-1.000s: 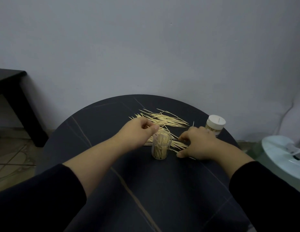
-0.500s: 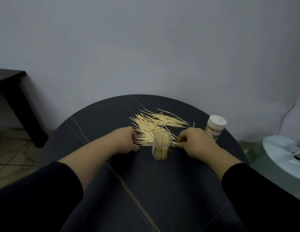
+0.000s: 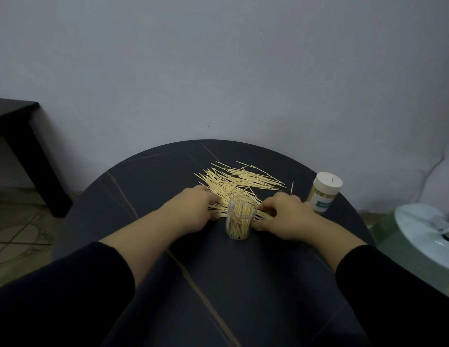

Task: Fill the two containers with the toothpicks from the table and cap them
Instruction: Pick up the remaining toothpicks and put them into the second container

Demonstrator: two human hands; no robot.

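Left hand (image 3: 191,214) and right hand (image 3: 286,217), grips curled onto toothpicks (image 3: 233,182), flank the open container (image 3: 239,221); sticks lie crosswise just behind it.

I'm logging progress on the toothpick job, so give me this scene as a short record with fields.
table: round, dark
open container: upright, uncapped, holds toothpicks
capped container: white lid on, near table's right edge
loose toothpicks: pile behind open container
left hand: on pile's left edge, grasp hidden
right hand: fingers curled on toothpicks right of open container
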